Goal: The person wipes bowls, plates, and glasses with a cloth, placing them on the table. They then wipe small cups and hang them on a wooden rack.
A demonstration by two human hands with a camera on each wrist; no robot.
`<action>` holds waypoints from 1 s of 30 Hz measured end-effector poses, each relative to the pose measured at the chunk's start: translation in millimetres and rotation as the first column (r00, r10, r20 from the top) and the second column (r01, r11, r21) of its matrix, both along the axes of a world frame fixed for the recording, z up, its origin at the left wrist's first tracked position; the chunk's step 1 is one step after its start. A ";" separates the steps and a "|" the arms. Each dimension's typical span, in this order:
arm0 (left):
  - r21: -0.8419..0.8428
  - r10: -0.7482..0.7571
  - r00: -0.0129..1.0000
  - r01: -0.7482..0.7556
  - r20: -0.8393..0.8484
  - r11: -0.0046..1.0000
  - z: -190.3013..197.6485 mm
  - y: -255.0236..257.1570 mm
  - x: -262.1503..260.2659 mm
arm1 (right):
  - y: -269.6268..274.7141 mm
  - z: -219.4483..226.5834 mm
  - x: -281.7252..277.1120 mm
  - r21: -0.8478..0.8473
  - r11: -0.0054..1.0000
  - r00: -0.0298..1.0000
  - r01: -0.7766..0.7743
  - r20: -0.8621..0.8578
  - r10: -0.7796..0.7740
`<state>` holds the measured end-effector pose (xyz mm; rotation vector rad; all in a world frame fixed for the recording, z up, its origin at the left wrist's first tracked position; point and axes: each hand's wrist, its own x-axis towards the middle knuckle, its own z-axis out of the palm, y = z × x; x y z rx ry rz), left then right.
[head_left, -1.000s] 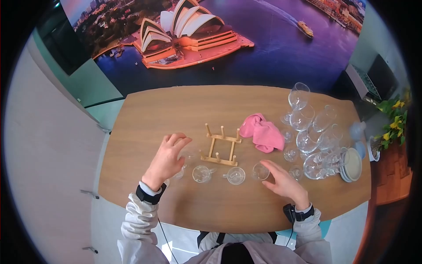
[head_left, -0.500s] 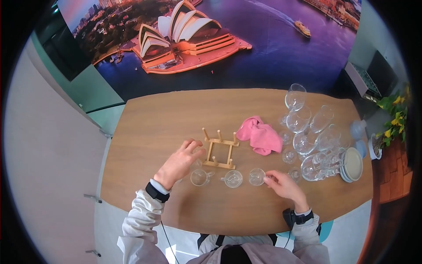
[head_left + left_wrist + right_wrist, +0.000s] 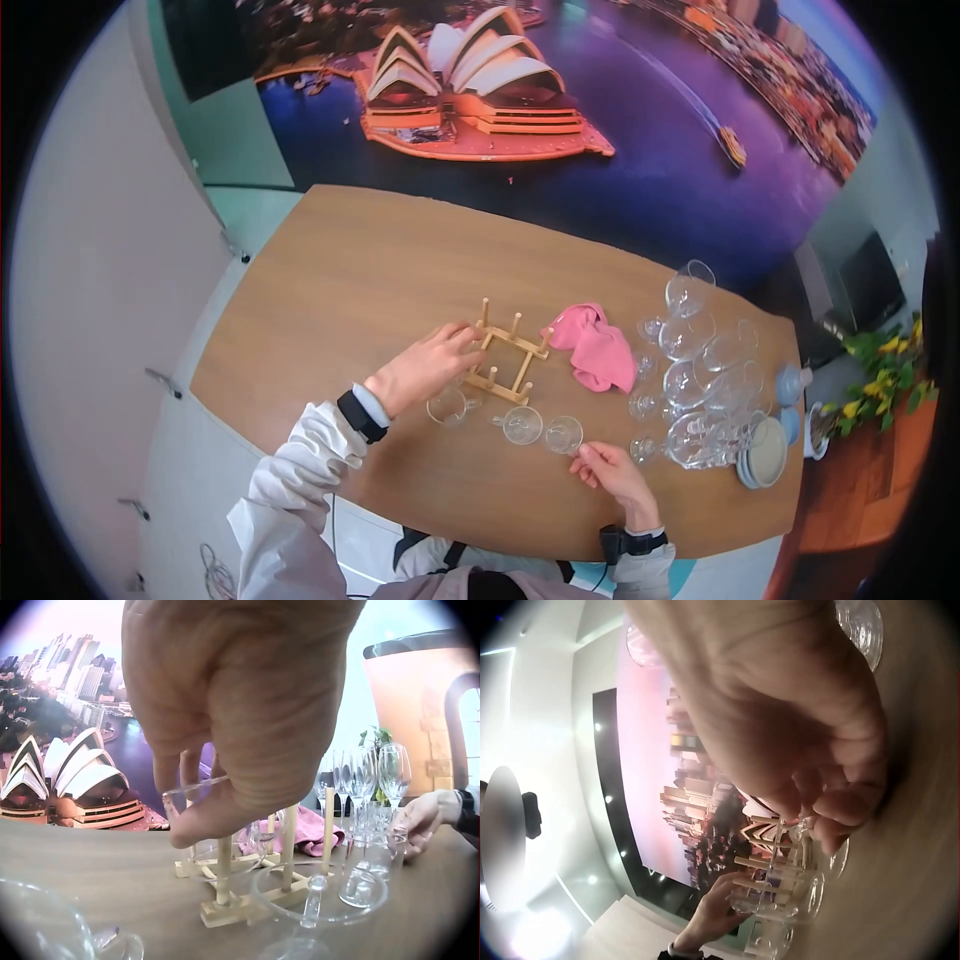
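Observation:
My left hand (image 3: 428, 368) is beside the left pegs of a wooden peg rack (image 3: 520, 345). Thumb and fingers pinch a clear glass cup (image 3: 193, 785) by its rim, overlapping a peg in the left wrist view; the hand hides most of this cup from above. My right hand (image 3: 612, 472) holds the right side of another glass mug (image 3: 563, 435), fingertips pinched at its handle, the mug standing on the table. Two more glass mugs, a middle one (image 3: 522, 426) and a left one (image 3: 447, 407), stand in front of the rack.
A crumpled pink cloth (image 3: 598, 355) lies right of the rack. Several stemmed glasses (image 3: 690, 335) crowd the table's right side, with a stack of small plates (image 3: 767, 455) by the right edge. A potted plant (image 3: 880, 385) stands beyond the table (image 3: 330, 290).
The head view has turned. My left hand has moved right, up to the rack, carrying the glass cup. My right hand has shifted from around its mug to the handle side, the mug now nearer the middle one.

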<state>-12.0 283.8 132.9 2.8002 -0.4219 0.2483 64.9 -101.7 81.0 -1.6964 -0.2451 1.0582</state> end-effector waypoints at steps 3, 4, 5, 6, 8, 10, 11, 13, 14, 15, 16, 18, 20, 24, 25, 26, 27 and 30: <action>0.001 0.015 1.000 -0.015 -0.001 1.000 -3.4 2.3 -1.3 | 0.8 -0.6 -4.1 0.004 1.000 1.000 -0.002 -0.023 0.002; -0.046 0.008 0.999 -0.010 -0.035 0.999 -1.7 3.4 -1.9 | 1.5 -2.0 -4.7 0.008 0.999 0.999 0.034 -0.040 -0.034; -0.093 -0.002 0.998 -0.004 -0.068 0.996 -0.7 4.6 -2.3 | 3.0 -2.0 -4.8 0.013 0.997 0.996 0.072 -0.058 -0.071; -0.100 0.010 0.998 -0.016 -0.061 0.995 -2.6 6.0 -1.7 | 4.6 0.4 -5.0 0.006 0.998 0.997 0.059 -0.050 -0.059; -0.105 -0.015 0.996 0.006 -0.083 0.994 -10.0 9.0 0.2 | 7.6 7.1 -7.2 0.030 0.985 0.984 0.172 0.038 -0.173; -0.125 -0.011 0.997 0.001 -0.083 0.992 -14.1 10.7 0.5 | 15.1 12.7 -7.2 0.049 0.982 0.959 0.182 0.212 -0.188; -0.137 -0.015 0.996 0.003 -0.084 0.991 -15.7 10.5 0.8 | 20.3 16.5 -7.0 0.078 0.978 0.903 0.193 0.376 -0.208; -0.117 0.008 0.997 -0.018 -0.082 0.993 -15.4 9.8 -0.7 | 43.0 41.8 -10.9 0.052 0.985 0.733 0.167 0.662 -0.159; -0.091 0.035 0.996 -0.043 -0.080 0.995 -13.8 9.4 -1.5 | 52.8 51.1 -10.5 0.022 0.989 0.484 0.145 0.871 -0.091; -0.092 0.036 0.996 -0.043 -0.076 0.995 -8.4 8.3 -3.7 | 58.3 51.8 -6.8 0.022 0.989 0.479 0.144 0.873 -0.089; -0.056 0.059 0.997 -0.062 -0.051 0.997 -2.1 7.1 -7.9 | 63.7 49.9 -2.2 0.005 0.997 0.265 0.081 0.964 -0.026; -0.017 0.087 0.996 -0.088 -0.029 0.996 10.3 4.6 -18.5 | 76.7 52.6 1.5 -0.023 1.000 0.034 0.018 0.999 0.023; -0.003 0.123 0.991 -0.123 0.047 0.992 20.0 -1.3 -31.8 | 87.9 59.6 -1.2 -0.119 0.993 -0.047 -0.006 0.992 0.119; -0.129 0.204 0.972 -0.189 0.114 0.973 35.6 -24.0 -65.9 | 99.9 59.4 -1.8 -0.162 0.985 -0.059 -0.053 0.986 0.158; -0.252 0.218 0.974 -0.196 0.064 0.948 31.5 -33.3 -74.7 | 101.6 58.4 -2.2 -0.157 0.986 -0.037 -0.063 0.987 0.154; -0.370 0.225 0.974 -0.204 0.013 0.906 26.2 -43.0 -83.1 | 103.1 57.2 -2.4 -0.151 0.986 -0.015 -0.072 0.988 0.151; -0.369 0.224 0.975 -0.203 0.013 0.907 19.4 -55.5 -89.6 | 104.0 56.2 -2.0 -0.150 0.986 -0.013 -0.071 0.989 0.149; -0.510 0.173 0.985 -0.150 -0.003 0.847 -1.1 -95.5 -96.3 | 107.2 53.9 1.4 -0.172 0.980 -0.060 -0.100 0.984 0.166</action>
